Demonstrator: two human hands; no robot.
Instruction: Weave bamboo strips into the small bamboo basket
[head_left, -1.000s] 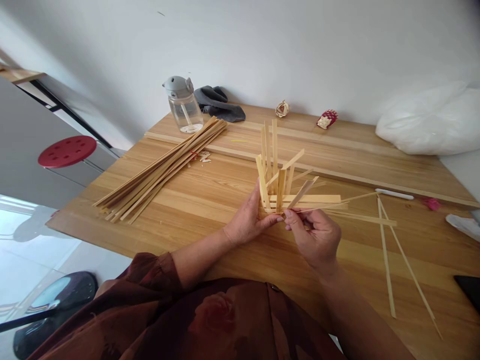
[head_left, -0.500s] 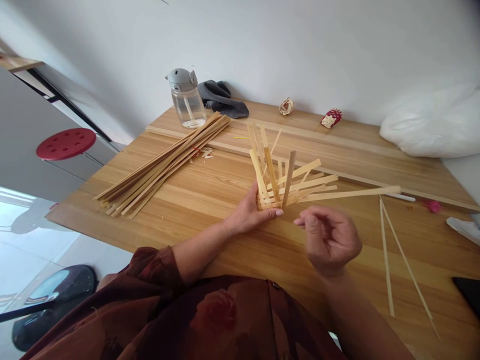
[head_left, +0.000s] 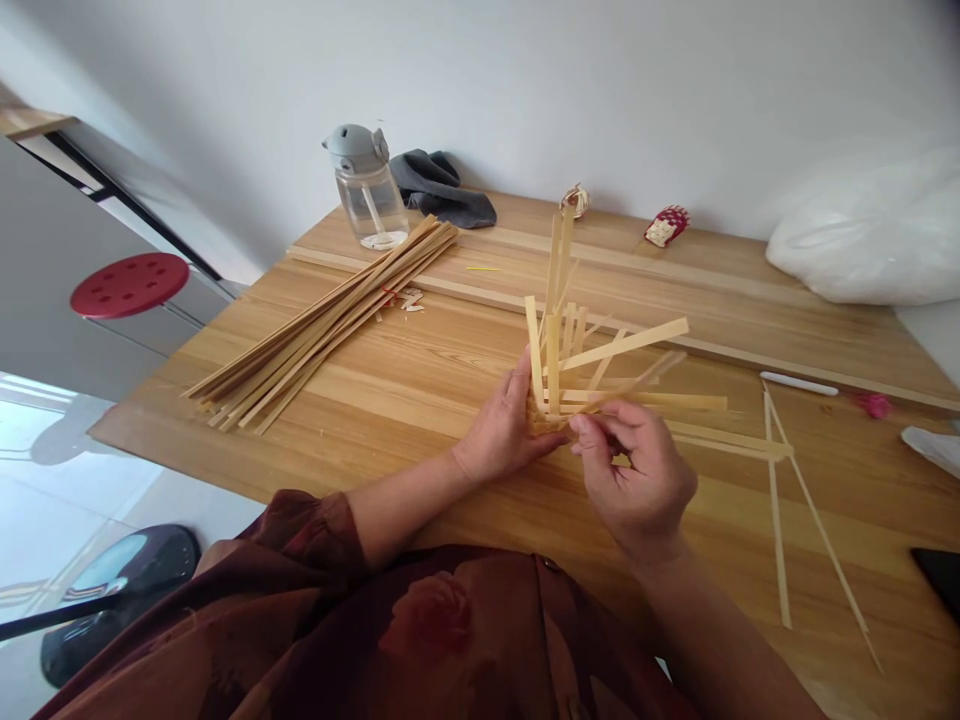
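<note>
A small woven piece of pale flat strips (head_left: 553, 412), like a basket base, stands at the middle of the table with several loose strip ends fanning up and to the right. My left hand (head_left: 504, 420) grips its left side, thumb along the near edge. At the near right corner, my right hand (head_left: 637, 465) pinches a strip (head_left: 652, 375) between thumb and forefinger. The fingers partly cover the weave there. Two thin strips (head_left: 777, 520) lie on the table right of my right hand.
Left on the table (head_left: 405, 460) lies a bundle of long strips (head_left: 330, 325). Behind it stand a clear bottle (head_left: 373, 205) and a dark cloth (head_left: 442, 190). Toward the wall sit a woven ball (head_left: 576, 198), a red-and-cream woven piece (head_left: 667, 226) and a white plastic bag (head_left: 862, 240). A white pen-like stick (head_left: 799, 384) lies right.
My right hand has moved left to the woven piece and now pinches a strip. The piece has turned and tilted in my left hand, its strips swinging to the right.
</note>
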